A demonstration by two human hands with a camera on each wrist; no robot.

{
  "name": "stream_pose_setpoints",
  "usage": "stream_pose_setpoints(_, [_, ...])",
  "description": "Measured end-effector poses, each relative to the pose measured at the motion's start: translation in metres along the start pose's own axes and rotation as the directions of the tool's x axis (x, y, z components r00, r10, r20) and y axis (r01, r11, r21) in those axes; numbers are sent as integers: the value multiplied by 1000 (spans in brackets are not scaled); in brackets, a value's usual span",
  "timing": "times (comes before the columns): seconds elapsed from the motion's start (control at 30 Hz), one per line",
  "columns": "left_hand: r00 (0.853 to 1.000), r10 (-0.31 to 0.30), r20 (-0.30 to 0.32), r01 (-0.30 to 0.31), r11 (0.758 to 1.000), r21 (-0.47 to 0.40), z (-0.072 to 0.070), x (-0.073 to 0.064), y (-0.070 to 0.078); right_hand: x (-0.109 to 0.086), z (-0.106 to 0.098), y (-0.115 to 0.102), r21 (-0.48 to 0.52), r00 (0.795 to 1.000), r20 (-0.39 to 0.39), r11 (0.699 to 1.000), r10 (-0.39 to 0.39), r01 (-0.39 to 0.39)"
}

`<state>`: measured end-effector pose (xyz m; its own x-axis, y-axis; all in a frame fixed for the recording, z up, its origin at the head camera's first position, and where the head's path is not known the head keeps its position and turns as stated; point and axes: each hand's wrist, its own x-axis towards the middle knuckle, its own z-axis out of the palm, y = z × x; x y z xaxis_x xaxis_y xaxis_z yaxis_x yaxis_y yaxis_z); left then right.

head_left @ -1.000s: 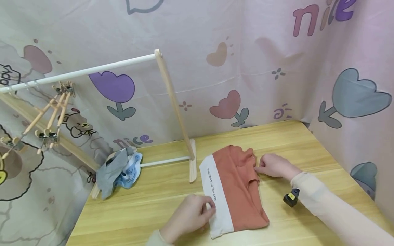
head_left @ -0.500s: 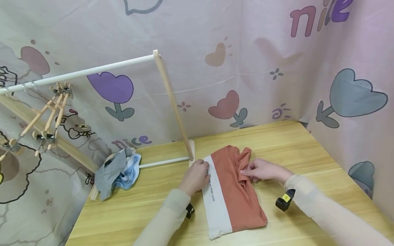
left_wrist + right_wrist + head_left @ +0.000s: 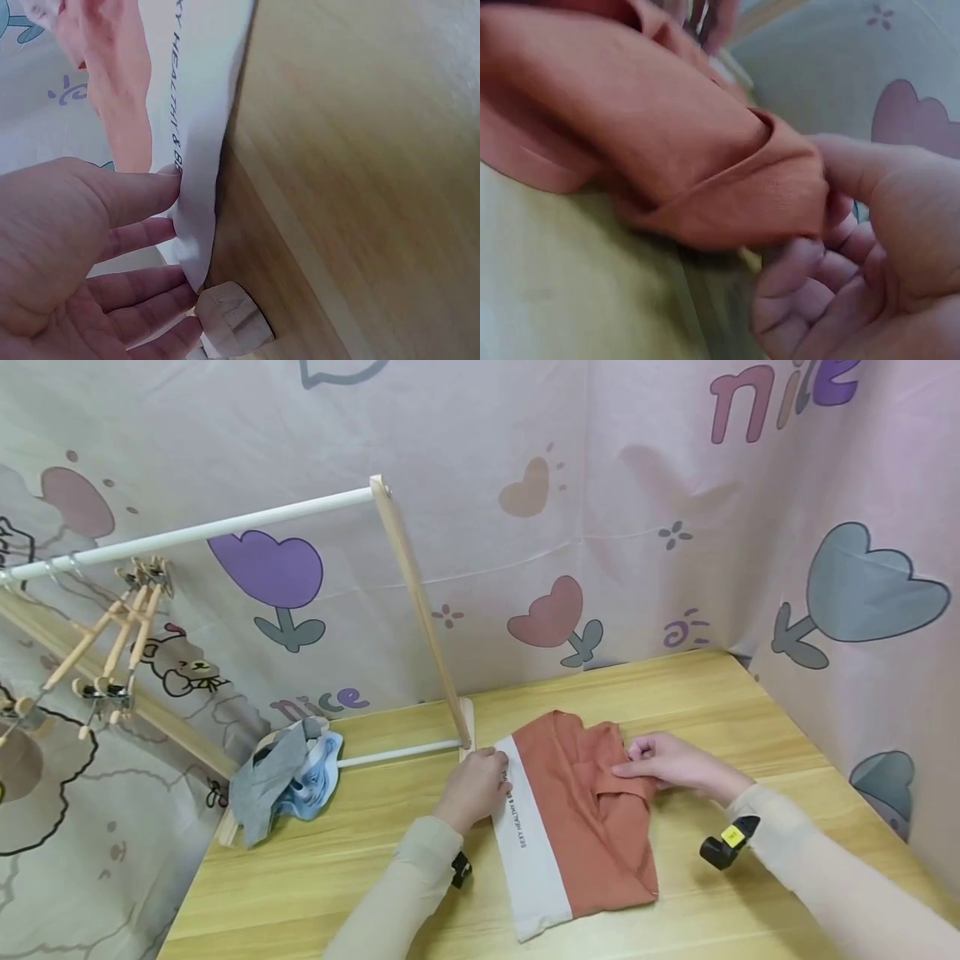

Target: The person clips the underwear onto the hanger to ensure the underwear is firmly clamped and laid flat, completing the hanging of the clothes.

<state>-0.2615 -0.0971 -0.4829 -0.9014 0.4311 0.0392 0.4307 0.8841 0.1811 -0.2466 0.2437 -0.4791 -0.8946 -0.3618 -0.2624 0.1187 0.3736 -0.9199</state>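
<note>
A folded orange-and-white T-shirt [image 3: 558, 827] lies on the wooden table, with small black lettering along its white band. My left hand [image 3: 472, 789] pinches the white edge near its far corner; in the left wrist view the thumb lies on top of the cloth and fingers are under it. My right hand [image 3: 678, 768] grips an orange fold that looks like a sleeve on the shirt's right side. In the right wrist view that orange fold [image 3: 757, 191] is lifted off the table between thumb and fingers.
A wood-and-white clothes rack [image 3: 420, 602] stands at the back left, its foot close to my left hand. Several wooden clip hangers [image 3: 123, 635] hang from its bar. Crumpled grey and blue clothes [image 3: 281, 781] lie below. A printed curtain [image 3: 637, 527] surrounds the table.
My left hand has moved up along the white edge to its far corner and pinched it. My right hand has reached into the orange cloth, then drawn a fold out to the right.
</note>
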Motion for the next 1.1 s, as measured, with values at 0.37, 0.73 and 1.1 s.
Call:
stream_pose_setpoints(0.37, [1000, -11, -7, 11, 1000, -15, -2, 4, -4, -23, -24, 18, -440, 975, -211, 897, -62, -39])
stream_pose_setpoints(0.73, [989, -140, -52, 140, 990, 10, -3, 25, -10, -13, 26, -13, -570, 968, -86, 809, -236, 147])
stream_pose_setpoints(1.1, [971, -232, -63, 228, 972, -64, 1, 39, -7, 41, 16, -19, -701, 977, -32, 701, -212, 129])
